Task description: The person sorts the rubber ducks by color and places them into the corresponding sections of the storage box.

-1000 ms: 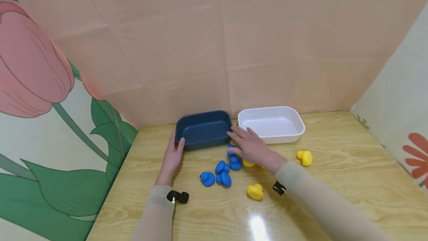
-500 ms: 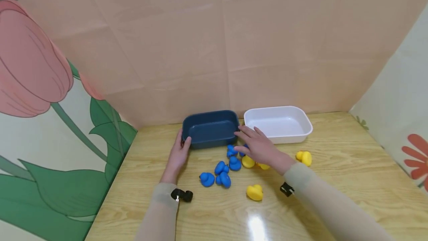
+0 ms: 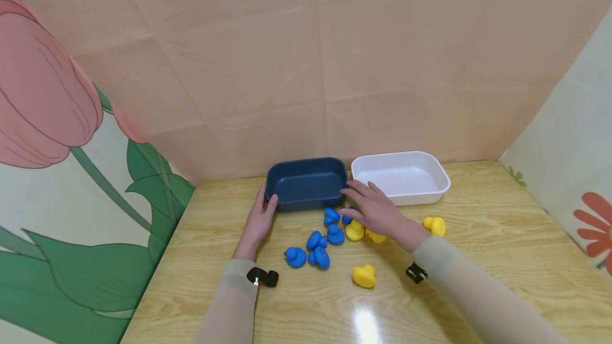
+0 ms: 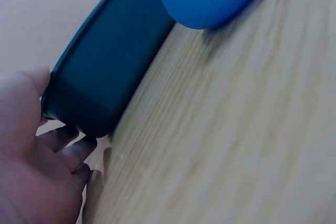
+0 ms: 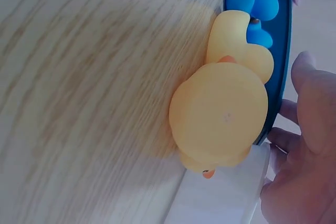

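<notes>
A dark navy tray [image 3: 311, 206] stands near the back of the table. My left hand [image 3: 258, 222] holds its left end, thumb against the near corner and fingers at the end wall, as the left wrist view also shows. At the opposite end, my right hand [image 3: 375, 208] has its fingers extended with fingertips right at the tray, thumb apart. Below this hand lie yellow rubber ducks [image 3: 355, 230] and blue rubber ducks [image 3: 336, 234], partly hidden by it. In the right wrist view a yellow duck [image 5: 220, 114] lies tipped, its flat base facing the camera.
A white tray [image 3: 413, 198] stands close to the right of the navy one. More blue ducks [image 3: 295, 257] lie left of centre. One yellow duck [image 3: 365, 276] is nearer the front, another yellow duck [image 3: 435, 225] further right. Behind the table hangs a plain pinkish cloth [image 3: 239, 68].
Both hands have moved right along with the navy tray, which slid right. The white tray has shifted right too. The ducks lie about where they were.
</notes>
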Available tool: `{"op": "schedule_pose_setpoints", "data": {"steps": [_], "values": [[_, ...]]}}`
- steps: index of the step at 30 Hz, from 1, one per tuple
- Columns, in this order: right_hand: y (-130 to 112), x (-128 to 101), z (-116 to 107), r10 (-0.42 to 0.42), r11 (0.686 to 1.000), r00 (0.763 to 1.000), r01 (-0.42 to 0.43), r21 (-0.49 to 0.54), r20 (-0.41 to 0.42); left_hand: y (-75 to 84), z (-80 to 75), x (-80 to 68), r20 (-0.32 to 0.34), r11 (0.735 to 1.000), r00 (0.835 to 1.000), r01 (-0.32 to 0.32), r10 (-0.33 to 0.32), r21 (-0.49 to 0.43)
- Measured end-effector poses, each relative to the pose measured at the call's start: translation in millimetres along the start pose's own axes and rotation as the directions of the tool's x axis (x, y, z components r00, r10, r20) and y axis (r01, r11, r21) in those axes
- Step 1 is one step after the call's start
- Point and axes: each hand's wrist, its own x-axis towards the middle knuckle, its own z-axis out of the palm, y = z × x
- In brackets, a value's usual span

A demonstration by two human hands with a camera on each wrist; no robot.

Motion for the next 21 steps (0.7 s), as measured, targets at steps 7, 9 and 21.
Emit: {"op": "schedule_pose_setpoints", "data": {"steps": [7,9,21], "values": [[3.5,-3.0,-1.3,0.016,1.0,1.0,-0.016,-0.009,0.007,-2.6,0.9,0.7,0.013,1.0,1.0,-0.013,0.013,0.002],[3.5,-3.0,-0.9,0.015,1.0,1.0,-0.015,-0.013,0.003,-3.1,0.3,0.3,0.012,1.0,1.0,-0.014,0.014,-0.002],[-1.0,-4.7,0.0,0.008,1.0,0.999,-0.009,-0.001,-0.045,-9.6,1.7,1.2,0.001,1.0,1.0,-0.029,0.029,0.009]]}}
